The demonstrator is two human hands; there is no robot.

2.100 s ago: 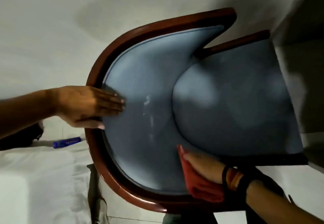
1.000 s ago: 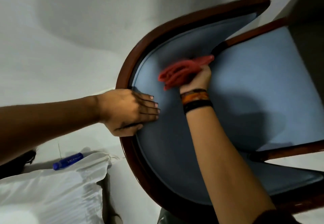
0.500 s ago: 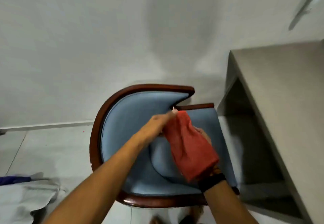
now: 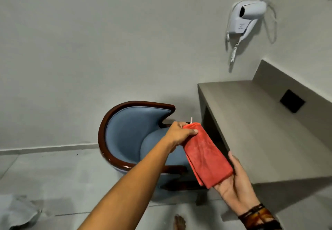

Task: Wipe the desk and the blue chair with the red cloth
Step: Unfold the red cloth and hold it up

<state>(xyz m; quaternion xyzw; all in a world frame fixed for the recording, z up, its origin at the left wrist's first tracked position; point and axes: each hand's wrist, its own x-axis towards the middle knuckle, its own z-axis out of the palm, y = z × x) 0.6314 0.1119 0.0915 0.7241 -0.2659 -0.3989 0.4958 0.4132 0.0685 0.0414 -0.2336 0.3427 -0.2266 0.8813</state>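
1. We see the red cloth folded into a long strip just right of the frame's centre, held up in the air between two hands and slanting from upper left to lower right.
2. The left hand reaches in from the lower left and pinches the cloth's upper end between thumb and curled fingers; a small white tag sticks up just above that end.
3. The right hand lies palm up at the lower right, fingers loosely spread and nearly flat under the cloth's lower end, with the thumb raised along the cloth's right edge and not clamped on it. Dark and orange bands circle its wrist.
4. The blue chair stands on the floor at centre frame, behind and below the hands: blue upholstery inside a curved, dark red-brown wooden frame. The cloth is not touching it.
5. The desk fills the right side, a plain grey-beige top with a low back ledge against the wall. Its near left corner sits just beside the chair. The cloth hangs in front of its left edge, apart from the top.
6. A black square plate is set in the desk's ledge at the far right.
7. A white hair dryer hangs on the wall at upper right, its coiled cord trailing down.
8. At the bottom edge, a bare foot shows on the pale tiled floor, and crumpled white fabric lies in the lower left corner.
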